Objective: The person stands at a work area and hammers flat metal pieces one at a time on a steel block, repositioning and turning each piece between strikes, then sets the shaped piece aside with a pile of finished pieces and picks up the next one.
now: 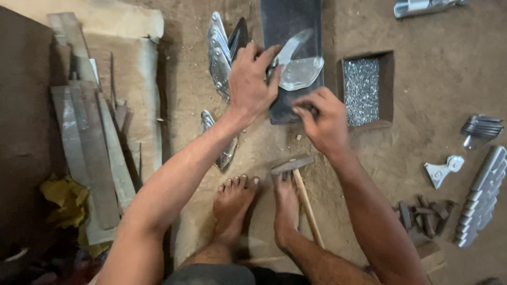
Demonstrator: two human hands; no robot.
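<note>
Head view, looking down at a seated person's work place. A dark steel block [288,21] set into the earth floor serves as landmark. On it lies a shiny, curved sheet-metal piece [300,66], pale silver, with a narrow tongue rising to its upper end and a broad rounded lower lobe. The left hand [252,79] rests on the block's left edge, fingers closed on the piece's left side and pinning it down. The right hand [322,119], at the block's lower right corner, has its fingertips pinched together; what they hold is too small to make out. Just right of the block, a square recess [391,87] in the floor holds small grey metal bits. Left of the block, a row of like silver pieces [217,50] stands on edge. Below the block, a hammer [298,182] lies by the bare feet [235,203]. The floor [433,63] is packed brown earth; metal strips [87,142] lie far left of the block, stacked bright parts [480,195] far right. The upper right object is cut off by the frame.
</note>
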